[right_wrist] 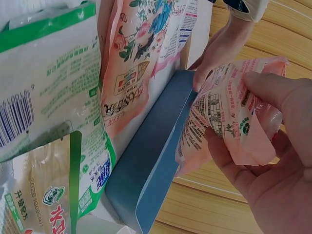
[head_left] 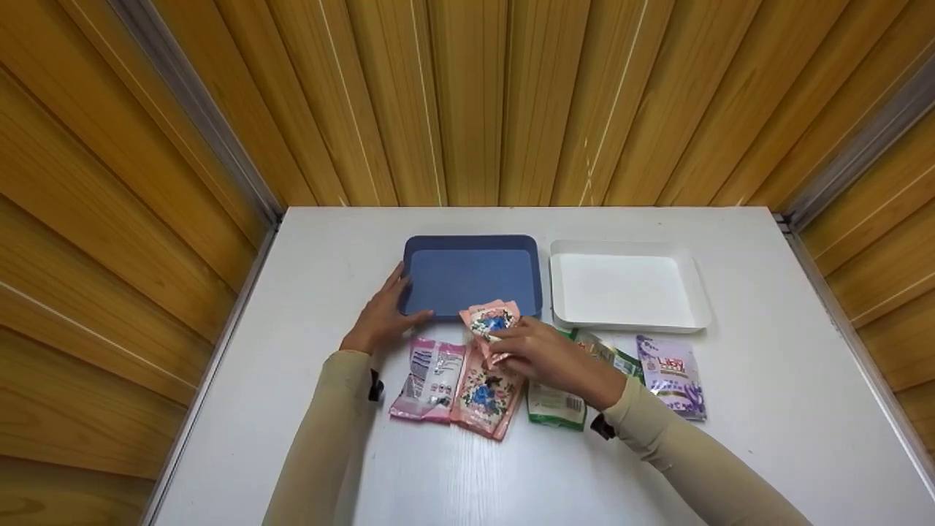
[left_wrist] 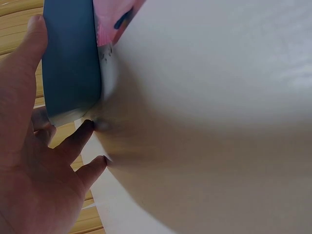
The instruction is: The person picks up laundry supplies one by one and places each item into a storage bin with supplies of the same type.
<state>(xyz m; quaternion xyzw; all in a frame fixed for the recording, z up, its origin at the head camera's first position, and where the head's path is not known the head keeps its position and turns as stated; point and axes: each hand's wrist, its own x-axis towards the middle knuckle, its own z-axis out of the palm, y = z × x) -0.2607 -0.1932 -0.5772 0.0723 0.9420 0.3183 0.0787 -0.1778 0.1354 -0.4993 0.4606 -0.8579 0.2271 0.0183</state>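
Note:
My right hand (head_left: 544,354) pinches a pink floral packet (head_left: 491,318) between thumb and fingers, over the front edge of the blue tray (head_left: 471,313). The right wrist view shows the printed back of this packet (right_wrist: 214,109). A second pink floral packet (head_left: 483,398) lies on the table below it. My left hand (head_left: 383,310) rests at the blue tray's front left corner, fingers spread along the left side and thumb along the front wall. In the left wrist view the thumb (left_wrist: 35,36) lies against the blue wall.
Left of the lying pink packet is a pink-and-white packet (head_left: 431,383). A green-and-white packet (head_left: 556,409) and another green-edged packet (head_left: 627,363) lie partly under my right hand. A purple packet (head_left: 672,376) is farther right. A white tray (head_left: 628,321) stands beside the blue one.

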